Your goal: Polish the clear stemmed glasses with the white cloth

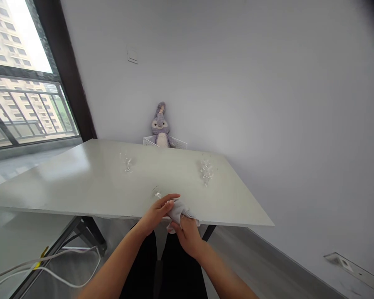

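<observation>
The left hand [155, 215] and right hand [190, 237] grip the soft cloth [177, 211]; whether either also holds the seemingly fragile glass [157, 193], best taken by its stem, I can't tell.

The cloth [177, 211] is plain pale grey, the glassware [206, 170] clear and colourless. The tabletop [174, 170] is pale greenish white, the wall [268, 104] lilac-tinged grey. The plush toy [161, 129] shows purple-grey with a whitish belly; the basket [181, 144] is white, patterned with holes, the trousers [182, 265] black
</observation>
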`<state>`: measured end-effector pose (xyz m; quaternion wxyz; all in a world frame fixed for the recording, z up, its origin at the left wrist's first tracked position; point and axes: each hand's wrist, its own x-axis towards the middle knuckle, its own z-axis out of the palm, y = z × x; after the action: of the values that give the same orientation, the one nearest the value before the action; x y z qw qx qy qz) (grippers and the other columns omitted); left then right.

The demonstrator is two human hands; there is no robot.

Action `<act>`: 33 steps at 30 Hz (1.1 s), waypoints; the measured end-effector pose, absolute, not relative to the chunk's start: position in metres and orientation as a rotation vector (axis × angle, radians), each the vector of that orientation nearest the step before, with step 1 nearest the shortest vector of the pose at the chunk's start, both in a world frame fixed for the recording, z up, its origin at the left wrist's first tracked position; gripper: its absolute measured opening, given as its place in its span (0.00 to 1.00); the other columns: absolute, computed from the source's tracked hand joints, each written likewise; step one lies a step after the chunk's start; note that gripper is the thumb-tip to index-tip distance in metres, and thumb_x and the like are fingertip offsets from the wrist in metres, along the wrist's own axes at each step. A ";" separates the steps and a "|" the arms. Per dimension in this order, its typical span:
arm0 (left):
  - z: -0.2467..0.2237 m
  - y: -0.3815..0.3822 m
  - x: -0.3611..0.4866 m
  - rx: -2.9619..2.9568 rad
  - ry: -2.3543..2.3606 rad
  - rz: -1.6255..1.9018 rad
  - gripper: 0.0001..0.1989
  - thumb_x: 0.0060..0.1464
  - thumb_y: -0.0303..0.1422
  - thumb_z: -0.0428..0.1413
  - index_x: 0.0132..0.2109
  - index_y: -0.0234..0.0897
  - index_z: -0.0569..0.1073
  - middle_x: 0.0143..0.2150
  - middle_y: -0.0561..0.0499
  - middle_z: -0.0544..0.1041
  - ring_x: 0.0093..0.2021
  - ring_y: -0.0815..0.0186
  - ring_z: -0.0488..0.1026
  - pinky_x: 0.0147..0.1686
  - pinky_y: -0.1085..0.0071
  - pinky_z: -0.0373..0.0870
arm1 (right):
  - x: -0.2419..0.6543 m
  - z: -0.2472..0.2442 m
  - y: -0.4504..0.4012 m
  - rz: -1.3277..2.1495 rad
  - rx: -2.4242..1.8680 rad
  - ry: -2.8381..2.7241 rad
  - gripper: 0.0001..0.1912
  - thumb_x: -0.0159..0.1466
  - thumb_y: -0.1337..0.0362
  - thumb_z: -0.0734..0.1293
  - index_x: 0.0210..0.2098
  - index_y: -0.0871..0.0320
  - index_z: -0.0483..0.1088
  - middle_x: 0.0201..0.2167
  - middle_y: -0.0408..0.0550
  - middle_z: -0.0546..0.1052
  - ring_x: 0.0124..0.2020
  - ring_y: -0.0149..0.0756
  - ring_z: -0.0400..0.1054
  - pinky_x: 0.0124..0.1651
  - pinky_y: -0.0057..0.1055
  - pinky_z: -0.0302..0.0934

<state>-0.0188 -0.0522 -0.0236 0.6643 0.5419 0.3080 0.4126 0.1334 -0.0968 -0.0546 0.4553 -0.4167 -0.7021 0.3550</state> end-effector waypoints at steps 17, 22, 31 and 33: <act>-0.016 -0.051 -0.018 1.781 0.844 0.903 0.22 0.58 0.42 0.41 0.55 0.38 0.63 0.37 0.49 0.73 0.36 0.67 0.67 0.37 0.71 0.64 | 0.132 -0.055 -0.099 0.532 -1.086 -1.892 0.10 0.61 0.62 0.57 0.33 0.59 0.67 0.23 0.50 0.74 0.30 0.42 0.69 0.38 0.40 0.61; -0.017 -0.048 -0.025 2.172 1.118 0.992 0.20 0.60 0.37 0.38 0.57 0.39 0.59 0.27 0.53 0.74 0.27 0.69 0.70 0.32 0.71 0.66 | 0.155 -0.049 -0.086 0.791 -1.112 -1.724 0.12 0.61 0.59 0.58 0.39 0.58 0.66 0.23 0.45 0.74 0.24 0.36 0.69 0.32 0.32 0.62; -0.008 -0.031 -0.024 3.405 1.018 0.807 0.19 0.55 0.30 0.49 0.54 0.36 0.61 0.37 0.47 0.73 0.40 0.63 0.69 0.51 0.58 0.57 | 0.155 -0.036 -0.080 1.571 -0.835 -0.844 0.16 0.52 0.57 0.69 0.35 0.61 0.67 0.22 0.41 0.70 0.13 0.23 0.59 0.16 0.22 0.55; -0.010 -0.025 -0.027 3.404 0.965 0.734 0.18 0.56 0.32 0.48 0.53 0.34 0.61 0.30 0.49 0.72 0.33 0.65 0.70 0.44 0.61 0.61 | 0.153 -0.032 -0.083 1.581 -0.851 -0.906 0.16 0.53 0.56 0.68 0.36 0.60 0.66 0.22 0.40 0.70 0.13 0.23 0.59 0.17 0.22 0.56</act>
<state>-0.0268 -0.0250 -0.0097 -0.2339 0.9159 0.2597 0.1974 0.1532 -0.0833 -0.0318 0.5358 -0.3574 -0.3803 0.6637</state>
